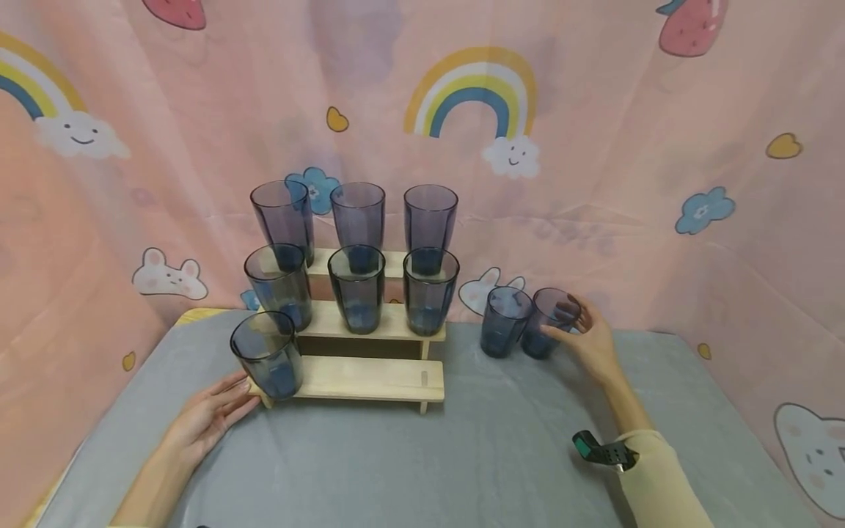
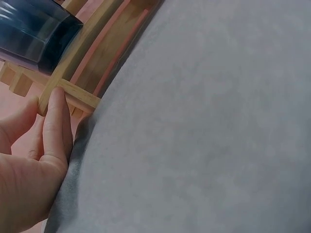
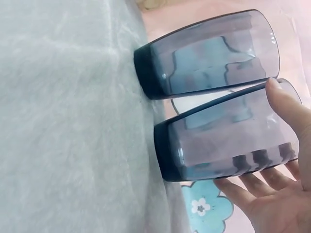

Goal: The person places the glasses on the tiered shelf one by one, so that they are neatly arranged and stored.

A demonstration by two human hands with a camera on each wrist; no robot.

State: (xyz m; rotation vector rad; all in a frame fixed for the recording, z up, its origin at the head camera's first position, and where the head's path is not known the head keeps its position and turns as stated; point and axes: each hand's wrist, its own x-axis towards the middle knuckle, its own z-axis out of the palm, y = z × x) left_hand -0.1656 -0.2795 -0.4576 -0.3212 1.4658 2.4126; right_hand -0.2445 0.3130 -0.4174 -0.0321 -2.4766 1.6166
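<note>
My left hand [image 1: 206, 416] pinches the left end of the lowest shelf of a stepped wooden rack [image 1: 370, 378]. In the left wrist view, the thumb and fingertips meet the corner of that wooden shelf [image 2: 73, 60]. Just above those fingers, one bluish glass tumbler [image 1: 267, 359] stands on the left of the lowest shelf. Over at the right, my right hand [image 1: 594, 345] holds another tumbler [image 3: 228, 138] near its rim, thumb on one side and fingers on the other. This glass is upright, its base at the grey cloth. A matching tumbler [image 3: 204, 58] stands close beside it.
Three tumblers line the middle shelf [image 1: 323, 320] and three more the top shelf [image 1: 323, 262]. Grey cloth [image 1: 475, 455] covers the table. Behind it hangs a pink printed curtain [image 1: 581, 147]. A black and green band [image 1: 604, 449] is on the right wrist.
</note>
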